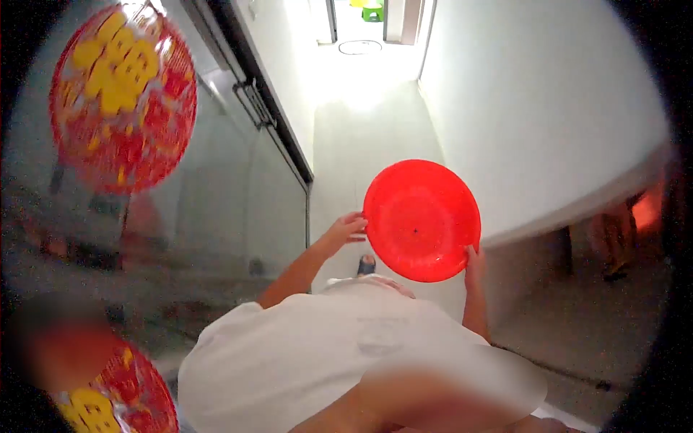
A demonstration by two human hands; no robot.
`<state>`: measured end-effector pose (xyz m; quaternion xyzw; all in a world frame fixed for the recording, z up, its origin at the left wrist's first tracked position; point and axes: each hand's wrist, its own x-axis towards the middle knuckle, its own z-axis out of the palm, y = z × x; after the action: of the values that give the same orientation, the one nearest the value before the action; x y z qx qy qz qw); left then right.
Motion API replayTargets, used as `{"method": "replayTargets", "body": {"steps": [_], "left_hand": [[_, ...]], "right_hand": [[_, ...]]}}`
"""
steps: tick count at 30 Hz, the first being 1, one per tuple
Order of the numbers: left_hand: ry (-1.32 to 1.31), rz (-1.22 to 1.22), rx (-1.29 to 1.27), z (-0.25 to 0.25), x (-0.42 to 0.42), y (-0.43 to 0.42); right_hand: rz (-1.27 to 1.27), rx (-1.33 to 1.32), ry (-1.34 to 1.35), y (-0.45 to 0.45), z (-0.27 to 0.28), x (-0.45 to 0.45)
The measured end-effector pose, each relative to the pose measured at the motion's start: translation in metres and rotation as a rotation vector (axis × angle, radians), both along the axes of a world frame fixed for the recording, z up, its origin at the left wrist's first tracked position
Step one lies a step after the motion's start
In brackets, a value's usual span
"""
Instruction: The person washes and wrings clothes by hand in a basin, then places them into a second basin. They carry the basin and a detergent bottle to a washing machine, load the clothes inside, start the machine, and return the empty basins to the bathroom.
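Note:
A round red plastic basin (415, 209) is held out in front of my body, its inside facing up towards me. My left hand (351, 228) grips the rim on the left side. On the lower right rim, my right hand (472, 261) has its thumb over the edge, and its other fingers are hidden behind the basin. Nothing shows inside the basin apart from a small dark mark near its centre. My white shirt (317, 346) fills the lower part of the view, and one dark shoe (367, 265) shows below the basin.
Along the left runs a glass door (238, 187) with a dark frame, a handle (254, 103) and a red-and-gold round decoration (123, 97). A pale wall (534, 108) borders the corridor floor (354, 137) on the right. Far ahead, a green stool-like object (373, 12) stands beyond a doorway.

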<state>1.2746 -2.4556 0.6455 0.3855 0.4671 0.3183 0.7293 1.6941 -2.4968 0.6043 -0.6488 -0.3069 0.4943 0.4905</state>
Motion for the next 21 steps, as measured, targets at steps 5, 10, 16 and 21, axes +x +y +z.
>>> {"method": "replayTargets", "body": {"steps": [5,10,16,21], "left_hand": [[-0.078,0.486,-0.161,-0.121,-0.118,0.097],[-0.015,0.803,-0.254,-0.095,-0.204,0.208],[-0.01,0.74,-0.246,-0.141,-0.252,0.485],[0.043,0.38,-0.044,-0.047,-0.223,0.736]], "right_hand": [[0.342,0.169,0.022,0.235,-0.042,-0.124],[0.714,0.283,-0.149,0.422,0.025,-0.282],[0.615,0.321,-0.334,0.634,0.026,-0.313],[0.183,0.039,-0.124,0.75,-0.001,-0.25]]}}
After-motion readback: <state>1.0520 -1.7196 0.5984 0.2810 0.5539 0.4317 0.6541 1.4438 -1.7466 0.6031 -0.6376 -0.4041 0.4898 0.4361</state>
